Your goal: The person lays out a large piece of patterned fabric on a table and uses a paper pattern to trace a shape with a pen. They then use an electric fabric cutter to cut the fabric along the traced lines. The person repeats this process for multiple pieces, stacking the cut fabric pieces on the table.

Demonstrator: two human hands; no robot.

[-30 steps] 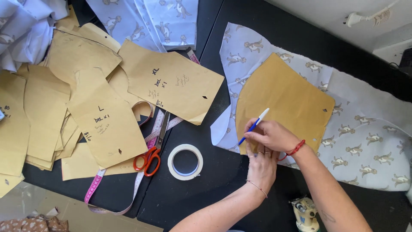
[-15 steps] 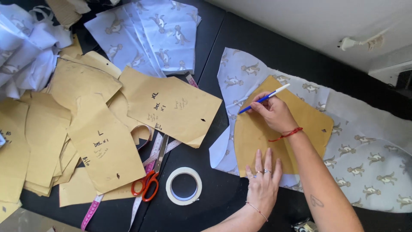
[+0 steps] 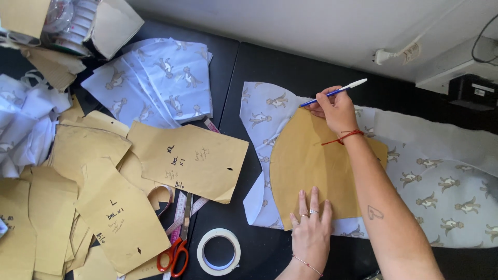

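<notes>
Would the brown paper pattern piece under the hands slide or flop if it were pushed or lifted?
The pattern piece looks thin and light, so it would probably bend when lifted. It lies on smooth printed fabric, and the left hand presses it flat while the right hand holds a pen, which suggests it slides easily.

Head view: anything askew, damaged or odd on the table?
Nothing damaged or spilled. The left hand presses flat on the brown paper pattern lying on the printed fabric, while the right hand holds a pen at its top edge. Only untidiness: loose pattern pieces overlap in a heap, with scissors partly tucked beneath.
</notes>
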